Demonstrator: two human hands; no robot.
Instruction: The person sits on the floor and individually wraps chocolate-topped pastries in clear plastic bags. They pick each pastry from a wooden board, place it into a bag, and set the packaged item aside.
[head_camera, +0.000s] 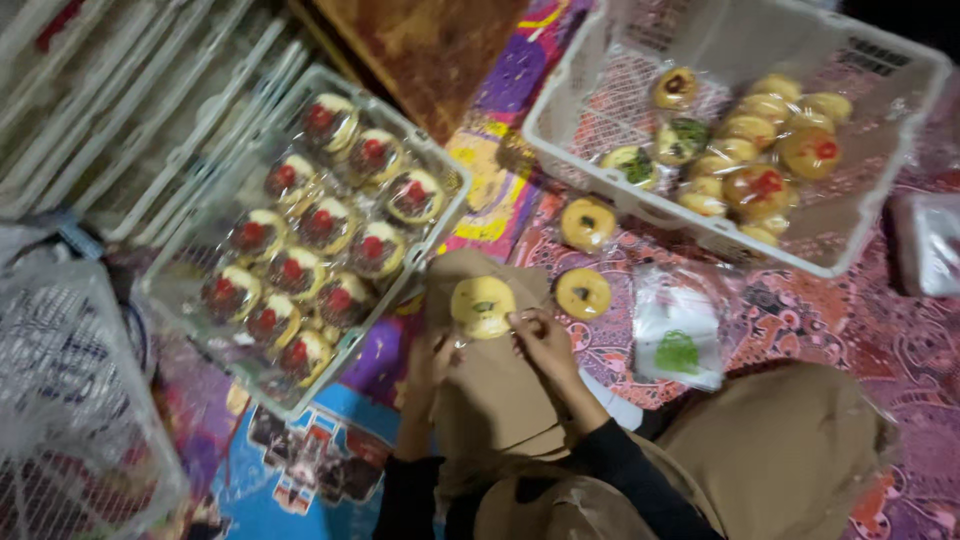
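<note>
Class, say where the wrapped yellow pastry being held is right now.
In the head view, the yellow pastry sits low centre, between the left hand and right hand, just right of the white basket of red-topped pastries.

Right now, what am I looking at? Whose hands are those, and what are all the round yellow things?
There is just one picture, taken by a camera worn on a person's head, looking down at their own two hands. No machine here. The person sits on a colourful patterned mat. The left hand and the right hand together hold one round yellow bun in a clear wrapper over their lap. To the left is a white basket full of wrapped buns with red centres. At the top right, another white basket holds more wrapped buns, some with red or green on top. Two more wrapped buns lie on the mat between them, beside a pile of empty clear bags.
</note>
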